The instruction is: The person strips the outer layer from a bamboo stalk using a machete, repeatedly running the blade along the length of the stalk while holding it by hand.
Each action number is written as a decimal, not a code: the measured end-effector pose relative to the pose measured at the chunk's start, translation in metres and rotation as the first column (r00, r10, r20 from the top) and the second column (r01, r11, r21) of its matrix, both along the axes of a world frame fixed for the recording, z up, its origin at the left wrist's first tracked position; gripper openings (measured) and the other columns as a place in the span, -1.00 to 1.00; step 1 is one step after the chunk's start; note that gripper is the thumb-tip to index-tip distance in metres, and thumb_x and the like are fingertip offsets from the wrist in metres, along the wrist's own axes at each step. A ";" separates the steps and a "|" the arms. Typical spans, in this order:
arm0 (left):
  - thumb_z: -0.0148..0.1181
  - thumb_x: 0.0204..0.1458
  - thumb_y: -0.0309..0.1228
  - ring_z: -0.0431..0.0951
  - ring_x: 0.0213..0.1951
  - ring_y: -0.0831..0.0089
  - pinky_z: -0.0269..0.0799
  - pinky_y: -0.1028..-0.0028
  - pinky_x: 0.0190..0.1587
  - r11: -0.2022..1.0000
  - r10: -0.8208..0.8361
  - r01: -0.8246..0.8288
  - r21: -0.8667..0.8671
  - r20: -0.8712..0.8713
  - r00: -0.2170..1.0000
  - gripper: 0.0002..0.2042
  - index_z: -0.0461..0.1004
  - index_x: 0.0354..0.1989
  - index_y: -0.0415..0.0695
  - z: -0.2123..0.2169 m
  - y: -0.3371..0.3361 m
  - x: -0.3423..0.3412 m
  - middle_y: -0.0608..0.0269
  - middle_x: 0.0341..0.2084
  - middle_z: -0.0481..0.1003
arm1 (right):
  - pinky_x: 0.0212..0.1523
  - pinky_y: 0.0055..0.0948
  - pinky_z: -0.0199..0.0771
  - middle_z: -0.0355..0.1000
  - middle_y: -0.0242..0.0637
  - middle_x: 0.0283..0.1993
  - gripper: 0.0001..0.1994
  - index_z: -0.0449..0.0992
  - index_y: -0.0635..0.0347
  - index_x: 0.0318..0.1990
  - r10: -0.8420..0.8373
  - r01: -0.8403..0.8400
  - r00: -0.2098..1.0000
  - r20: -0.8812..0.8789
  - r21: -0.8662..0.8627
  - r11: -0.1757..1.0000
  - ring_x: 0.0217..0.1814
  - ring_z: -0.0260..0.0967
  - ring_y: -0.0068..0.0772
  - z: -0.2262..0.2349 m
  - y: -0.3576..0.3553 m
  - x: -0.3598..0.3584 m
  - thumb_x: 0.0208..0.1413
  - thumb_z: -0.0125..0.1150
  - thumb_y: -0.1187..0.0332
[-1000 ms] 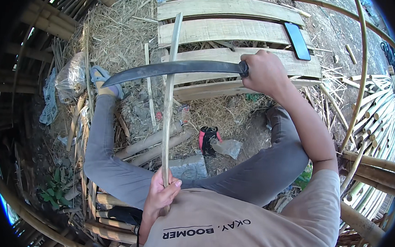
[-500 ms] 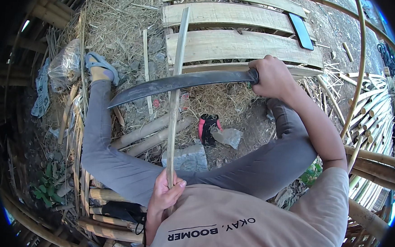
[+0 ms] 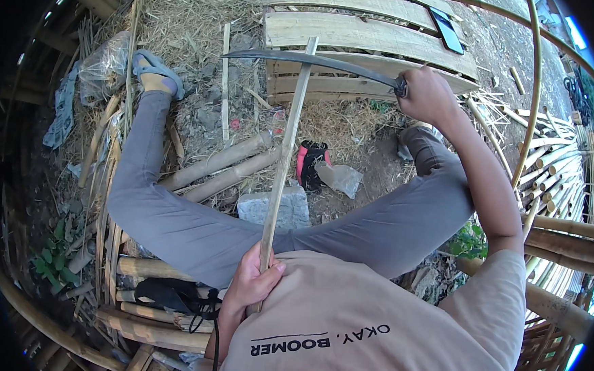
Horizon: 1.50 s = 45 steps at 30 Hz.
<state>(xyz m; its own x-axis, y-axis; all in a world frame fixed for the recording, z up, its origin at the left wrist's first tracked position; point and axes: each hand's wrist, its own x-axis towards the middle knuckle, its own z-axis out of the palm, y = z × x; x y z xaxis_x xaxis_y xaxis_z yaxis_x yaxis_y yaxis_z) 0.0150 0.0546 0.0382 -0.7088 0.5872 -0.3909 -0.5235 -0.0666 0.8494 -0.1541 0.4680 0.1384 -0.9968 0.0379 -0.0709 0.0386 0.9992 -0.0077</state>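
My left hand (image 3: 256, 279) is closed around the lower end of a long, pale bamboo strip (image 3: 286, 154), close to my shirt. The strip slants up and away from me, its far end near the wooden slats. My right hand (image 3: 426, 95) grips the handle of a machete (image 3: 321, 62), at the right. Its dark curved blade reaches leftward across the strip near the strip's far end, seen nearly edge-on. Whether the edge touches or bites into the strip I cannot tell.
Ahead stands a slatted wooden platform (image 3: 360, 36) with a phone (image 3: 446, 30) on it. Between my legs lie a pale stone block (image 3: 292, 208), bamboo poles (image 3: 224, 174) and a black-and-pink item (image 3: 309, 164). Cut bamboo poles (image 3: 555, 175) are stacked at right.
The machete has moved farther up along the strip, away from me, and its blade has turned more edge-on. The strip's far end has tilted right. My left hand keeps its grip.
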 end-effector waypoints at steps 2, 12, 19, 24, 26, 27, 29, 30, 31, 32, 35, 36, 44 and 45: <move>0.06 0.16 -0.66 0.13 -0.80 0.72 -0.09 0.60 -0.77 1.000 0.007 -0.007 0.006 0.001 1.000 -0.75 0.10 -0.36 -0.08 -0.001 0.006 -0.004 0.45 -0.74 0.18 | -0.11 -0.04 0.57 0.53 0.17 -0.38 -0.77 0.58 0.33 -0.36 0.012 -0.013 0.999 -0.034 -0.044 0.999 -0.24 0.54 0.19 -0.008 -0.012 0.015 -0.18 0.20 0.37; 0.10 0.17 -0.60 0.16 -0.73 0.74 0.01 0.61 -0.70 0.995 0.068 -0.079 -0.061 -0.165 0.984 -0.82 0.20 -0.33 -0.10 -0.003 0.027 -0.033 0.48 -0.66 0.23 | -0.13 -0.02 0.55 0.53 0.12 -0.36 -0.76 0.54 0.33 -0.35 0.032 -0.049 0.993 -0.116 -0.145 0.988 -0.22 0.54 0.13 -0.025 -0.040 0.043 -0.09 0.22 0.30; 0.12 0.17 -0.55 0.21 -0.64 0.76 0.06 0.62 -0.64 0.992 0.076 -0.094 -0.081 -0.201 0.977 -0.87 0.26 -0.29 -0.13 0.011 0.037 -0.052 0.50 -0.61 0.25 | -0.06 -0.02 0.51 0.53 0.05 -0.28 -0.56 0.52 0.29 -0.28 0.025 -0.031 0.999 -0.031 -0.226 0.974 -0.13 0.51 0.13 -0.051 -0.055 0.031 0.04 0.35 0.00; 0.11 0.18 -0.55 0.20 -0.66 0.76 0.08 0.61 -0.65 0.988 0.086 -0.108 -0.112 -0.186 0.979 -0.87 0.26 -0.30 -0.13 0.034 0.050 -0.068 0.49 -0.61 0.26 | -0.07 0.00 0.52 0.53 0.09 -0.26 -0.55 0.52 0.30 -0.26 -0.078 0.043 0.983 -0.168 -0.203 0.978 -0.16 0.51 0.19 -0.060 -0.050 0.007 0.07 0.31 -0.01; 0.11 0.18 -0.54 0.19 -0.67 0.76 0.08 0.61 -0.66 0.989 0.086 -0.104 -0.106 -0.160 0.983 -0.87 0.25 -0.30 -0.12 0.030 0.048 -0.066 0.49 -0.61 0.26 | -0.05 0.00 0.52 0.53 0.14 -0.22 -0.54 0.52 0.32 -0.24 -0.163 0.116 0.975 -0.150 -0.278 0.953 -0.15 0.52 0.21 -0.059 -0.054 -0.004 0.11 0.28 -0.01; 0.10 0.19 -0.54 0.19 -0.68 0.76 0.07 0.62 -0.67 0.988 0.109 -0.127 -0.093 -0.178 0.978 -0.87 0.25 -0.30 -0.12 0.020 0.047 -0.064 0.50 -0.63 0.25 | -0.03 0.00 0.51 0.53 0.17 -0.18 -0.56 0.53 0.34 -0.22 -0.201 0.156 0.971 -0.126 -0.297 0.942 -0.10 0.52 0.20 -0.060 -0.056 -0.008 0.14 0.26 0.02; 0.09 0.21 -0.54 0.19 -0.69 0.76 0.06 0.62 -0.68 0.986 0.128 -0.146 -0.079 -0.198 0.972 -0.87 0.25 -0.29 -0.12 0.014 0.047 -0.061 0.51 -0.64 0.24 | -0.02 0.00 0.52 0.54 0.16 -0.18 -0.56 0.54 0.34 -0.20 -0.240 0.191 0.960 -0.144 -0.294 0.937 -0.08 0.51 0.19 -0.072 -0.052 -0.020 0.14 0.26 0.03; 0.08 0.22 -0.53 0.19 -0.70 0.76 0.05 0.63 -0.69 0.980 0.172 -0.187 -0.068 -0.190 0.967 -0.87 0.24 -0.29 -0.11 0.014 0.048 -0.057 0.52 -0.65 0.23 | -0.01 -0.01 0.52 0.54 0.15 -0.18 -0.56 0.55 0.34 -0.18 -0.283 0.229 0.946 -0.161 -0.290 0.929 -0.06 0.51 0.18 -0.077 -0.047 -0.026 0.14 0.25 0.04; 0.07 0.23 -0.53 0.18 -0.70 0.76 0.04 0.64 -0.71 0.971 0.217 -0.231 -0.058 -0.180 0.959 -0.87 0.24 -0.29 -0.10 0.014 0.047 -0.052 0.52 -0.67 0.22 | -0.01 -0.01 0.52 0.54 0.15 -0.18 -0.56 0.55 0.34 -0.18 -0.284 0.229 0.945 -0.160 -0.292 0.929 -0.06 0.51 0.18 -0.078 -0.043 -0.032 0.14 0.25 0.04; 0.07 0.23 -0.53 0.18 -0.70 0.76 0.04 0.64 -0.71 0.971 0.216 -0.230 -0.060 -0.181 0.960 -0.87 0.24 -0.29 -0.10 0.014 0.046 -0.049 0.52 -0.67 0.22 | 0.00 -0.02 0.52 0.54 0.14 -0.16 -0.56 0.55 0.33 -0.16 -0.295 0.244 0.944 -0.150 -0.285 0.927 -0.03 0.51 0.17 -0.079 -0.040 -0.037 0.14 0.26 0.04; 0.11 0.24 -0.48 0.12 -0.83 0.74 -0.02 0.60 -0.82 0.948 0.311 -0.316 -0.035 -0.112 0.944 -0.81 0.18 -0.31 -0.04 0.017 0.039 -0.043 0.51 -0.71 0.18 | 0.01 -0.04 0.53 0.54 0.12 -0.12 -0.57 0.57 0.30 -0.11 -0.303 0.267 0.946 -0.115 -0.256 0.929 0.01 0.51 0.13 -0.071 -0.040 -0.057 0.13 0.27 0.05; 0.10 0.24 -0.48 0.12 -0.83 0.74 -0.02 0.60 -0.82 0.955 0.291 -0.296 -0.030 -0.112 0.950 -0.81 0.18 -0.31 -0.04 0.017 0.037 -0.041 0.51 -0.71 0.18 | 0.01 -0.06 0.54 0.54 0.10 -0.09 -0.58 0.58 0.28 -0.10 -0.305 0.278 0.948 -0.090 -0.229 0.933 0.02 0.51 0.10 -0.065 -0.042 -0.062 0.13 0.28 0.06; 0.08 0.24 -0.52 0.12 -0.83 0.74 -0.03 0.61 -0.82 0.976 0.210 -0.216 -0.020 -0.160 0.964 -0.81 0.16 -0.30 -0.06 0.016 0.038 -0.028 0.52 -0.72 0.15 | 0.04 -0.08 0.52 0.58 -0.02 -0.10 -0.26 0.59 0.24 -0.10 -0.293 0.275 0.940 -0.174 -0.117 0.954 0.02 0.53 0.02 -0.013 -0.008 -0.096 -0.01 0.14 -0.37; 0.08 0.24 -0.52 0.12 -0.83 0.74 -0.03 0.61 -0.82 0.976 0.215 -0.220 -0.011 -0.152 0.965 -0.81 0.16 -0.30 -0.06 0.013 0.038 -0.026 0.52 -0.72 0.15 | 0.07 -0.07 0.50 0.55 -0.01 -0.03 -0.24 0.55 0.25 -0.03 -0.331 0.296 0.897 -0.295 -0.157 0.942 0.07 0.51 0.01 -0.017 0.029 -0.107 0.00 0.15 -0.36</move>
